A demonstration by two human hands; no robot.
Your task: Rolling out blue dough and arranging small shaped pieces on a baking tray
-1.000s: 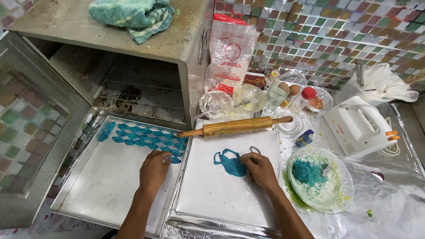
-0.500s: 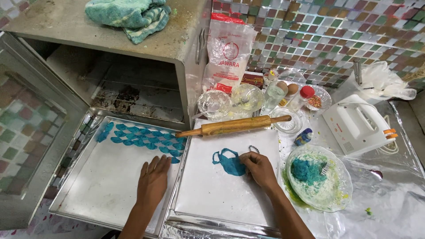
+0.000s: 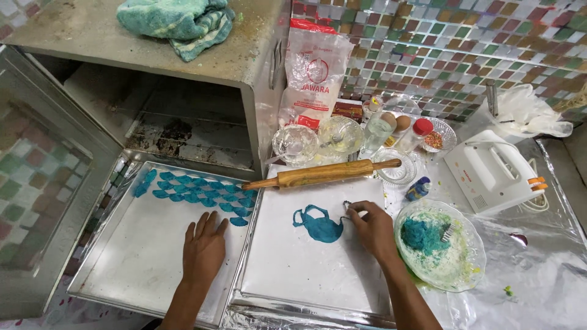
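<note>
A tall plastic bag (image 3: pixel 316 76) stands upright against the side wall of the open oven (image 3: pixel 260 91), at the back of the work surface before the mosaic tile wall (image 3: pixel 440 49). It is mostly clear and whitish with what looks like a pale powder inside, has a red band along its crimped top, a round red emblem in the middle and red printing below it. Just right of its foot lies a low, dark red box or packet (image 3: pixel 348 110), partly hidden behind glass bowls; its kind is hard to tell. A small blue bottle (image 3: pixel 418 189) with a pale label lies beside the rolling pin's right end (image 3: pixel 391 164).
</note>
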